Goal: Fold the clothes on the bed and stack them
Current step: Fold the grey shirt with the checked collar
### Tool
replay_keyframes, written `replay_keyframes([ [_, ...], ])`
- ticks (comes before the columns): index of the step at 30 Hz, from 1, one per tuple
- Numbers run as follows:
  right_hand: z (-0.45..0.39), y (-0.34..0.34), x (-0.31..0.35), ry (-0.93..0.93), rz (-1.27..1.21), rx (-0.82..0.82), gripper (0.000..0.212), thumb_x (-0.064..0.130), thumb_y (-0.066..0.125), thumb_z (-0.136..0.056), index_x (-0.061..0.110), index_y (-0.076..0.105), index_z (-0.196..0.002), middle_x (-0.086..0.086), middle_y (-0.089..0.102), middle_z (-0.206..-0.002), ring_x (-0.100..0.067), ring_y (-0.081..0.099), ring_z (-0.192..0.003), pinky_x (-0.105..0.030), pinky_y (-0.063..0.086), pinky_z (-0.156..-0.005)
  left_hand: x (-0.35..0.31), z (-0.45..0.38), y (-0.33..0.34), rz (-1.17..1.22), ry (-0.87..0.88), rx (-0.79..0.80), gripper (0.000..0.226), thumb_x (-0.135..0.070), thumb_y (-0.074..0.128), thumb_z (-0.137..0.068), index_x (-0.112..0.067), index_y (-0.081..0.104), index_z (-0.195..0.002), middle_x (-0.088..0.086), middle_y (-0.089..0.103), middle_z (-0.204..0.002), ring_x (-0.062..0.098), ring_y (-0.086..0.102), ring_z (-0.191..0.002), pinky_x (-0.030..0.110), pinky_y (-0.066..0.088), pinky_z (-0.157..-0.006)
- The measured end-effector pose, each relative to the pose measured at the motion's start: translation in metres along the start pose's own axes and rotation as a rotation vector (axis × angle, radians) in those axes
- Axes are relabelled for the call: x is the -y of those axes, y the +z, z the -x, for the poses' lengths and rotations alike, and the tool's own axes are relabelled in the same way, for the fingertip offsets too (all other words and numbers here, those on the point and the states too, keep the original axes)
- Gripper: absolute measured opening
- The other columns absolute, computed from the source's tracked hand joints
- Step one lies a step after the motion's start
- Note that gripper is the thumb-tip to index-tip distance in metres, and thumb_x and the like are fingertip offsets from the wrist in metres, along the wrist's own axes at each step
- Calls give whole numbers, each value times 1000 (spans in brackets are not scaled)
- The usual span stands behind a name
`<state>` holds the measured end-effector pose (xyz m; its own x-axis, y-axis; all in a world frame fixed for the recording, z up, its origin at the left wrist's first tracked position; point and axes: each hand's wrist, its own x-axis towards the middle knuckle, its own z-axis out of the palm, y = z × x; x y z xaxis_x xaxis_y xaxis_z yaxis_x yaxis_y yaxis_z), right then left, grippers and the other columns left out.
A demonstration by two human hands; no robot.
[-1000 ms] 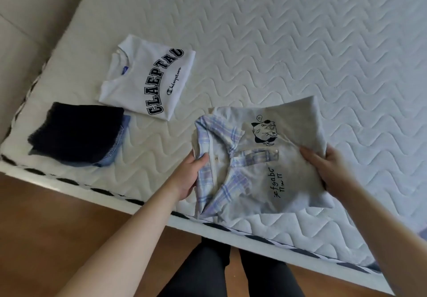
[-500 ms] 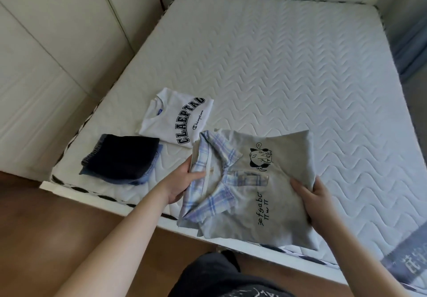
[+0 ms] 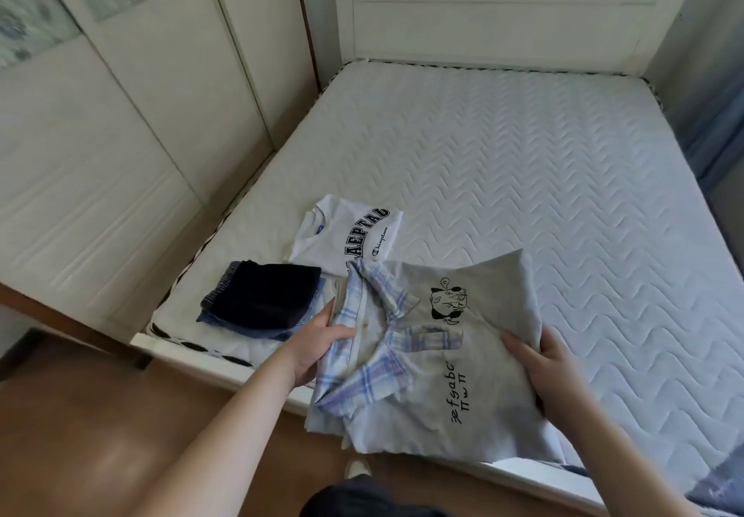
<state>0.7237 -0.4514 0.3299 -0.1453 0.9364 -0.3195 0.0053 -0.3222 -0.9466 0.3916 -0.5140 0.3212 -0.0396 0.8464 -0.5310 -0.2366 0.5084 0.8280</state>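
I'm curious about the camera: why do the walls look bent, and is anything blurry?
Head view: the wide-angle lens bows the wardrobe doors and mattress edges outward; soft daylight, faint shadows; the grey shirt print reads sharp, corners look smeared.

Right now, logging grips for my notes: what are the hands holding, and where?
Both hold the folded grey shirt: left hand grips its plaid-collar side, right hand its opposite edge.
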Motion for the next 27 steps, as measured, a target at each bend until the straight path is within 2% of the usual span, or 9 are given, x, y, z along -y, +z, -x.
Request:
replay_keyframes([
  [4, 0, 37, 7, -15, 13, 2, 19, 6, 62, -92, 19, 66, -105, 0, 76, -87, -15, 73, -75, -22, 54, -53, -10, -2, -36, 15, 17, 32, 51, 1, 57, -90, -31, 53, -129, 9, 70, -116, 33, 68, -105, 41, 57, -81],
  [9, -13, 100, 2, 4, 27, -47, 20, 12, 65, -91, 26, 67, -105, 1, 75, -94, -16, 73, -82, -27, 56, -59, -21, -16, -99, 42, 41, 76, 53, 1, 57, -88, -32, 54, -129, 10, 70, -115, 32, 68, -103, 36, 57, -75],
  [13, -30, 166, -10, 13, -4, -87, 22, 14, 66, -91, 28, 67, -108, 4, 75, -93, -12, 72, -80, -21, 55, -56, -37, -34, -163, 6, 48, 99, 57, -2, 60, -87, -37, 52, -131, 8, 70, -118, 31, 67, -107, 43, 55, -85],
  [18, -50, 232, -18, 65, -27, -101, 22, 15, 67, -90, 31, 67, -105, 3, 75, -96, -16, 73, -85, -28, 57, -61, -58, -52, -223, -45, 5, 91, 53, -2, 60, -91, -35, 52, -130, 8, 71, -114, 32, 69, -102, 39, 58, -75],
  [20, -59, 245, -17, 69, -33, -104, 25, 17, 67, -91, 33, 67, -109, 5, 75, -98, -16, 72, -88, -31, 57, -65, -68, -63, -239, -70, 9, 65, 53, -3, 62, -90, -34, 51, -132, 7, 72, -113, 31, 69, -101, 41, 58, -78],
  [24, -86, 256, -13, 88, -66, -120, 25, 15, 66, -91, 35, 69, -105, 4, 75, -98, -16, 73, -86, -25, 57, -61, -84, -95, -255, -106, 9, 62, 53, -3, 62, -90, -40, 51, -126, 1, 73, -109, 27, 71, -98, 35, 58, -71],
  [27, -115, 259, -9, 90, -64, -122, 24, 15, 65, -92, 37, 69, -102, 5, 75, -97, -14, 73, -85, -23, 56, -59, -95, -121, -257, -93, 16, 60, 53, -2, 62, -90, -43, 53, -121, 0, 73, -110, 26, 70, -99, 36, 58, -72],
])
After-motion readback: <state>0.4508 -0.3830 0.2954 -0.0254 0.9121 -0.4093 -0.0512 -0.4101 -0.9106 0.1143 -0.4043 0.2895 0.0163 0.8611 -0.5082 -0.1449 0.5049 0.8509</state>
